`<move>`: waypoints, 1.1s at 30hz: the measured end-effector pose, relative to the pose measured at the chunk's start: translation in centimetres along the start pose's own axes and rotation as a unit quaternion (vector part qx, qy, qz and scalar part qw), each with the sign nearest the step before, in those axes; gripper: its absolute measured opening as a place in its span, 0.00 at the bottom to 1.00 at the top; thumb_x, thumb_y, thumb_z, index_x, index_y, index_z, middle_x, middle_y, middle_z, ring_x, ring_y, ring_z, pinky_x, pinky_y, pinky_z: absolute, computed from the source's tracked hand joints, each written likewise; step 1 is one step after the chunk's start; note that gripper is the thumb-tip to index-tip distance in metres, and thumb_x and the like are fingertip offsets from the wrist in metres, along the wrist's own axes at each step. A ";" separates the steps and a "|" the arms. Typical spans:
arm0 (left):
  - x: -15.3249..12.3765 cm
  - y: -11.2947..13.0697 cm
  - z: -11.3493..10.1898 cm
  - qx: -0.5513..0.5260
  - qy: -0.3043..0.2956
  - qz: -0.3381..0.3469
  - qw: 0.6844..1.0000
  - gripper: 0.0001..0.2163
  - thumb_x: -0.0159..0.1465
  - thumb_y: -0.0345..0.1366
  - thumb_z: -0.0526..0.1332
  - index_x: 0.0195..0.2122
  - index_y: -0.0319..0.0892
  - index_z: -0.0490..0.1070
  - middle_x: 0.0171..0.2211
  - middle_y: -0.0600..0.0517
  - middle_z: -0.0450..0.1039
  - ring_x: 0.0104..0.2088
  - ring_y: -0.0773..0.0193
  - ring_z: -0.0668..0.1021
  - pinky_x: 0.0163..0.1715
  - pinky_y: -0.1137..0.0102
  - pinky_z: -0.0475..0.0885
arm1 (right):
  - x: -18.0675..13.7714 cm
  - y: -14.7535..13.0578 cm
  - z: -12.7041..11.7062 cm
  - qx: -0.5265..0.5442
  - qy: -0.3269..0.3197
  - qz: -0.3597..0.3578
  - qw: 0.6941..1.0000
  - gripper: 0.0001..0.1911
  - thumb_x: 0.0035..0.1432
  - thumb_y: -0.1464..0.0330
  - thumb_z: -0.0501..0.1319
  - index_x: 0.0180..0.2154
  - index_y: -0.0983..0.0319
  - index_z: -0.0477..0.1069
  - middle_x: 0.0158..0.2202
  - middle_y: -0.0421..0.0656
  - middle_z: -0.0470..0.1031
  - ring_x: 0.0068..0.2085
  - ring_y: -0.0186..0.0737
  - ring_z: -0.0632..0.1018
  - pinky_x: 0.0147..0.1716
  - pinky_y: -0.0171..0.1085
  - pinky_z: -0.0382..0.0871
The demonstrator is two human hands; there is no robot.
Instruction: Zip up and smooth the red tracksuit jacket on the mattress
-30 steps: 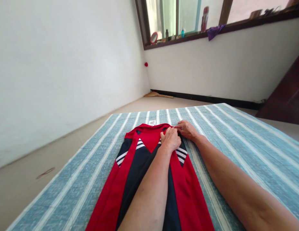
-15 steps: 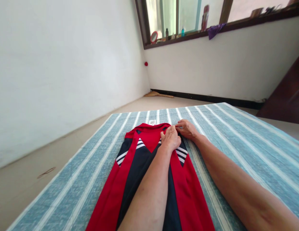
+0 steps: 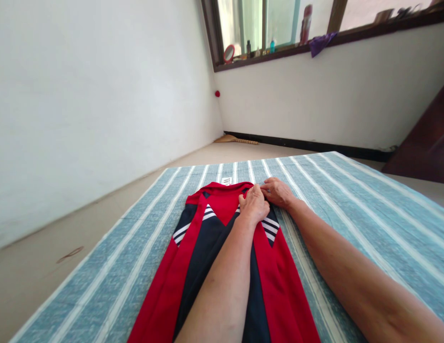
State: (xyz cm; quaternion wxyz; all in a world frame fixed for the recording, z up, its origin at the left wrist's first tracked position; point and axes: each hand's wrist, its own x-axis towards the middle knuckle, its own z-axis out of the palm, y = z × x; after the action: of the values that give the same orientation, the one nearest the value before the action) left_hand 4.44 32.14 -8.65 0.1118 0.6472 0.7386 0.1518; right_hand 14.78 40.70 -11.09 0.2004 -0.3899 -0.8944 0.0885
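A red and navy garment (image 3: 211, 238) with white stripes lies flat and lengthwise on a blue striped mattress (image 3: 350, 205). Both my arms reach out over it. My left hand (image 3: 254, 206) rests on the garment's far right corner, fingers curled and pinching the red fabric. My right hand (image 3: 278, 191) sits just beside it at the garment's far edge, fingers closed on the same corner. The two hands touch each other.
White walls meet in the corner ahead. A broom (image 3: 236, 140) lies on the floor by the far wall. The window sill (image 3: 279, 50) holds bottles, a small mirror and a purple cloth. A dark wooden panel (image 3: 425, 138) leans at right. Bare floor lies to the left.
Almost nothing differs; both hands stay pinched at the garment's far right corner, with only slight finger shifts.
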 end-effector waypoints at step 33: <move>-0.8 0.9 -1.9 0.105 -0.056 0.019 0.993 0.18 0.61 0.33 0.54 0.53 0.40 0.66 0.59 0.41 0.66 0.66 0.48 0.55 0.60 0.36 0.43 | -0.2 -0.4 -0.3 -0.053 -0.004 -0.012 0.998 0.14 0.63 0.67 0.54 0.33 0.61 0.79 0.41 0.48 0.76 0.48 0.43 0.72 0.45 0.35 0.62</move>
State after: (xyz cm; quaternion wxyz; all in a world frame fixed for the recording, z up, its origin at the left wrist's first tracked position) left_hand 4.75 31.28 -6.59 0.0816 0.6770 0.7305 0.0388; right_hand 14.76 40.27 -10.79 0.1768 -0.3887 -0.9034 0.0398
